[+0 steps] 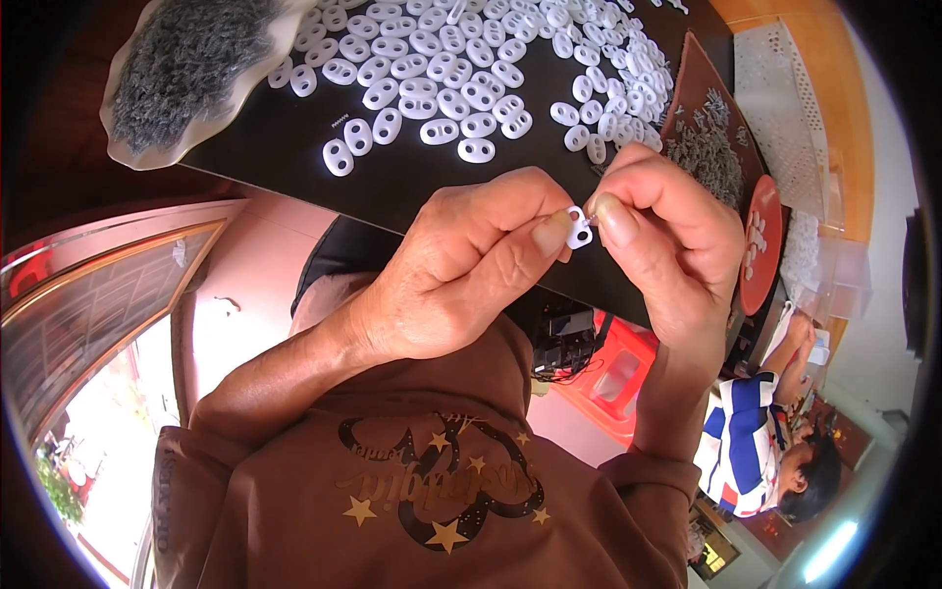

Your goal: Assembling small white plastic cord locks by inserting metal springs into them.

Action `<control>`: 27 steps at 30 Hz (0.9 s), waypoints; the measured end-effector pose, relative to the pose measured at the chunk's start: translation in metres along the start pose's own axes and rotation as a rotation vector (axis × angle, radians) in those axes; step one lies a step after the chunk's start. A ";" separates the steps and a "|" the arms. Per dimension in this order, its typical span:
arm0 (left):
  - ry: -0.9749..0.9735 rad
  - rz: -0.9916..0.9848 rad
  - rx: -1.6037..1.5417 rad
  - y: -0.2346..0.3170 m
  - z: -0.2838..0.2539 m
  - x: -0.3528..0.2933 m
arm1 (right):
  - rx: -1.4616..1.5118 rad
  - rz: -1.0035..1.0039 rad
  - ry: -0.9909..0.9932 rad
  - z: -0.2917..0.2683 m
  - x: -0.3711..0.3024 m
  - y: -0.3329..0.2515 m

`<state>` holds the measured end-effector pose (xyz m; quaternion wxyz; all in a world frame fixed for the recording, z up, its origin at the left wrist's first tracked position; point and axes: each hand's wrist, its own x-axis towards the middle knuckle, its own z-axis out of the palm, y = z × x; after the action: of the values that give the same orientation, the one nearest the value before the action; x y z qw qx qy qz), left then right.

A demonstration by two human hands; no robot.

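Note:
Above the near edge of the table, my left hand [471, 260] pinches a white oval plastic piece with two holes [579, 236] between thumb and fingers. My right hand [667, 236] is closed in a pinch right beside it. A tiny metallic bit [591, 218] shows at its thumb tip, touching the edge of the white piece; its exact kind is too small to tell. Beyond both hands, many more white two-hole pieces [419, 108] lie spread over the dark table [265, 133]. A lone small spring [340, 121] rests among them.
A pale wavy-edged tray [147, 157] heaped with grey springs stands at the far left. Small grey parts [708, 147] lie on a brown board at the right, near a red plate [760, 245] with white pieces. A red stool [618, 378] stands below; another person [756, 442] sits at right.

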<state>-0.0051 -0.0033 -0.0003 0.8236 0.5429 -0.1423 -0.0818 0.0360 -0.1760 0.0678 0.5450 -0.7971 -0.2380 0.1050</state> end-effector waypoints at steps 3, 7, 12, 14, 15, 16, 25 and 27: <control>-0.051 -0.076 0.016 0.004 -0.003 -0.002 | -0.010 0.017 0.021 0.002 -0.001 0.000; -0.044 -0.065 0.017 0.003 -0.001 -0.002 | -0.062 -0.030 0.008 0.000 0.000 0.000; -0.037 -0.047 -0.002 0.003 -0.001 -0.002 | -0.126 -0.122 -0.060 -0.007 0.001 0.000; -0.044 -0.054 0.007 0.004 -0.001 -0.001 | -0.143 -0.126 -0.072 -0.007 0.002 0.000; -0.049 -0.059 0.019 0.004 -0.001 -0.001 | -0.159 -0.132 -0.086 -0.007 0.003 0.000; -0.048 -0.060 0.019 0.003 -0.001 -0.001 | -0.158 -0.132 -0.087 -0.007 0.003 0.000; 0.002 0.001 0.011 0.002 0.001 0.002 | -0.127 -0.114 -0.083 -0.003 0.003 0.000; 0.007 0.040 0.046 0.000 0.002 0.002 | -0.121 -0.084 -0.096 -0.003 0.004 -0.001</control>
<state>-0.0039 -0.0054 0.0003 0.8130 0.5589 -0.1520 -0.0600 0.0401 -0.1760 0.0699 0.4876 -0.8119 -0.3031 0.1054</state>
